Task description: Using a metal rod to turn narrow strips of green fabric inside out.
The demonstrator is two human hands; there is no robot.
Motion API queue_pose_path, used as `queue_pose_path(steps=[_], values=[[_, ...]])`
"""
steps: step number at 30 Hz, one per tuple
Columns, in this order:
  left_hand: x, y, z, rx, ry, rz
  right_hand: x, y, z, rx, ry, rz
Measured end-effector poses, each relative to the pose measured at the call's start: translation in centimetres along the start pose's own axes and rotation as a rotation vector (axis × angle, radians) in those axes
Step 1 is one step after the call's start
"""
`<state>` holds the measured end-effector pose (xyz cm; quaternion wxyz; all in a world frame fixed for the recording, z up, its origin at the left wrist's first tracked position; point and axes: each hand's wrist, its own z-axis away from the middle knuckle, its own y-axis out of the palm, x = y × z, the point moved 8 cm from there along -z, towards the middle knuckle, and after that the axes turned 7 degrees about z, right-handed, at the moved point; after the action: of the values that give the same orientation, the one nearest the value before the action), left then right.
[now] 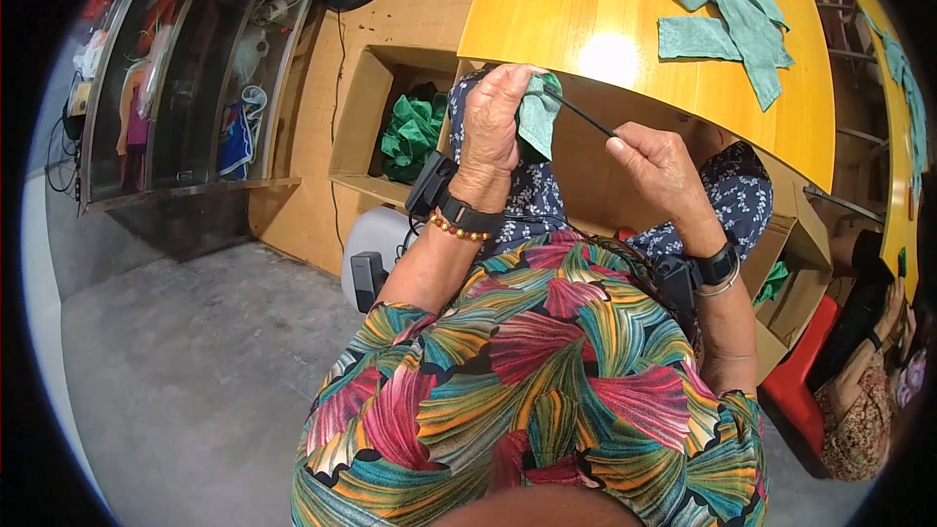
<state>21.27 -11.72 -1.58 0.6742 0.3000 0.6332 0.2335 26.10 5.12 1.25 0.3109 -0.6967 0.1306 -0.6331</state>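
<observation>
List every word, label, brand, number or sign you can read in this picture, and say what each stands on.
None can be read.
The cloth in the left hand, the black rod in the right hand and the table show no lettering.
The shirt shows a pattern, no words.
Any print inside the cabinet at upper left is too small or blurred to read.

Head-worn fisheye view, facing steeply down, close above the shirt (pixel 556 361), left hand (pixel 494 109) and right hand (pixel 659 168) beyond
</observation>
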Motion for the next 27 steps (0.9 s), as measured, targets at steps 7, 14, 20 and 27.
queue_pose_path(steps=[7, 14, 20, 27], values=[[0.2, 0.1, 0.1, 0.006, -0.056, -0.112, 0.5, 0.1, -0.2, 0.029, -0.052, 0.111], [1.6, -2.1, 0.2, -0.143, -0.095, -0.025, 0.6, 2.4, -0.8, -0.079, -0.039, 0.243], [1.5, -2.4, 0.3, -0.162, -0.160, 0.042, 1.0, 2.4, -1.2, -0.125, -0.069, 0.278], [2.4, -2.5, 1.7, -0.141, -0.264, 0.108, 0.5, 1.9, -0.2, -0.041, -0.128, 0.311]])
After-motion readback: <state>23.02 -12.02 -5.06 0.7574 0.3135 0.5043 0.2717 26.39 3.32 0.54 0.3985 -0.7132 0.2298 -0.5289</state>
